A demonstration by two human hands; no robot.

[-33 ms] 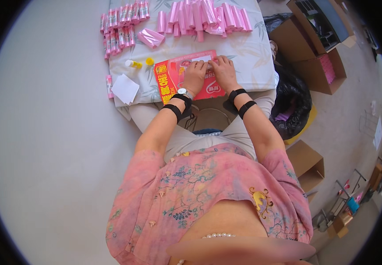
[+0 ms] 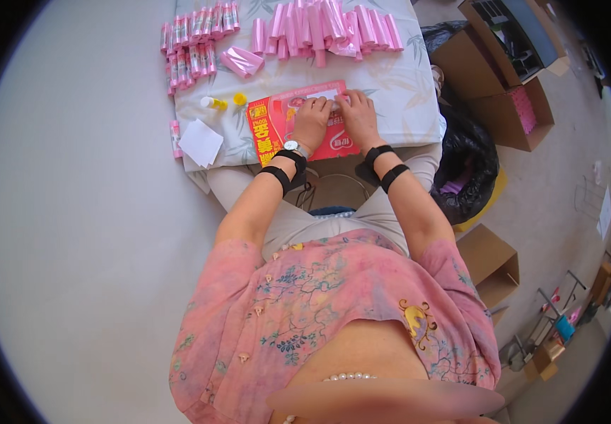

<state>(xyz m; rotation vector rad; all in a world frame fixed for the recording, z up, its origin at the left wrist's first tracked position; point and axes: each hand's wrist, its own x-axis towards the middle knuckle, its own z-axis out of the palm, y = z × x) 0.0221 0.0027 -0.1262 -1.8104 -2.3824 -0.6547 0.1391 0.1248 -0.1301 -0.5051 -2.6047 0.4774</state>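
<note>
My left hand (image 2: 310,121) and my right hand (image 2: 358,116) meet over a red and yellow printed sheet (image 2: 277,116) at the table's front edge. Their curled fingertips close on a small pink roll (image 2: 334,104), mostly hidden by the fingers. A white paper slip (image 2: 325,93) lies just beyond the fingertips on the sheet. To the left of the sheet are an uncapped glue stick (image 2: 213,103) with a yellow base and its yellow cap (image 2: 240,99). A small stack of white paper slips (image 2: 201,143) rests near the left front corner.
Labelled pink rolls (image 2: 199,28) are stacked at the far left, plain pink rolls (image 2: 312,25) at the far middle. One labelled roll (image 2: 175,138) lies by the left edge. Right of the table stand a black plastic bag (image 2: 472,159) and cardboard boxes (image 2: 464,60).
</note>
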